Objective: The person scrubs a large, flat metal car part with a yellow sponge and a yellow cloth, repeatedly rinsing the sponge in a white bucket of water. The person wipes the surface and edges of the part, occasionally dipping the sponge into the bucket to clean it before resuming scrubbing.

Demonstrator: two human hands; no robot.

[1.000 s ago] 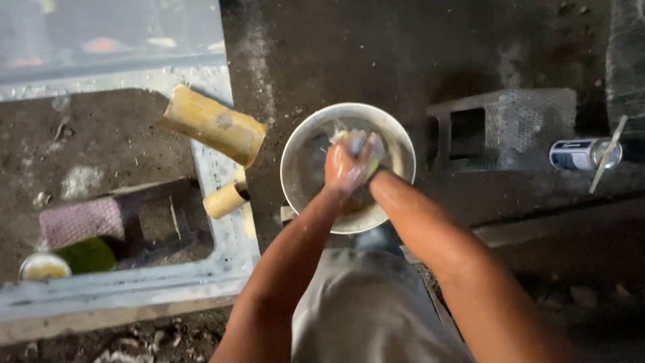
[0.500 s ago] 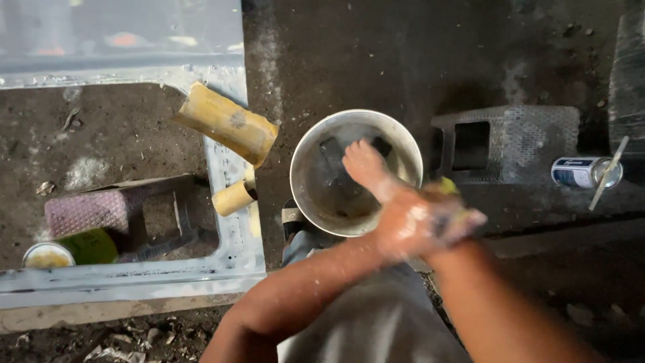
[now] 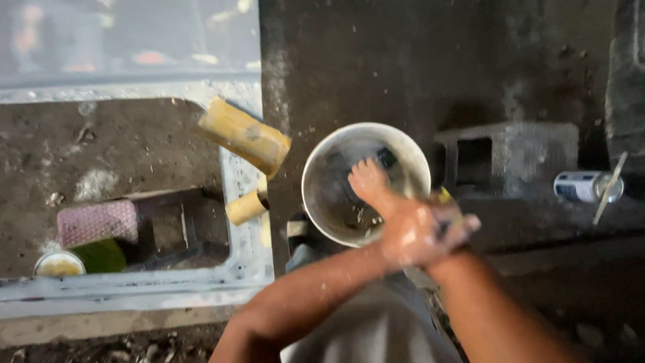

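white bucket (image 3: pixel 316 195) sits on dark ground, centre of scene, beside a grey block (image 3: pixel 517 151); over its near right rim the wet left hand (image 3: pixel 403 232) and right hand (image 3: pixel 447 225) clasp together, apparently rubbing; whether they hold anything is unclear.

Dark, dirty concrete floor (image 3: pixel 349 60) carries a round white bowl (image 3: pixel 322 168), a grey hollow block (image 3: pixel 531 148) just right of it, and a small can (image 3: pixel 581 186) lying on its side farther right
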